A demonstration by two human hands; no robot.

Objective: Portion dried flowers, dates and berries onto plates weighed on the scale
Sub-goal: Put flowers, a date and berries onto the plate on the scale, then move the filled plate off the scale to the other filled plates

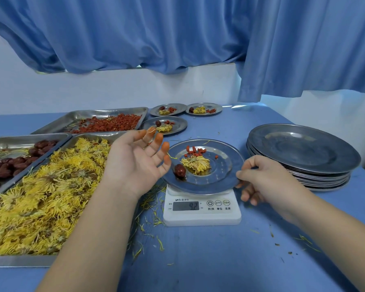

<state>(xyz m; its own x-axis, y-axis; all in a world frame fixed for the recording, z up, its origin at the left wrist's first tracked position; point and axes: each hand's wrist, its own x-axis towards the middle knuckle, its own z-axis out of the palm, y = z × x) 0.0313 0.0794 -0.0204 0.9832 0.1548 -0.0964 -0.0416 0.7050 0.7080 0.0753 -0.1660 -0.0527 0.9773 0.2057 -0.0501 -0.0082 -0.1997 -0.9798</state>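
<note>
The portioned plate (pixel 219 178) sits on the scale (pixel 201 217) mid-bench, its right rim pinched by the right hand (pixel 261 182), the nearer of the hands, while the left hand (pixel 135 161) hovers open, palm up, over its left edge.

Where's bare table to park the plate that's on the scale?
Free: blue table between the three filled plates and the plate stack; also the near strip in front of the scale, petal-littered. Crowded: left side, three trays edge to edge.
</note>
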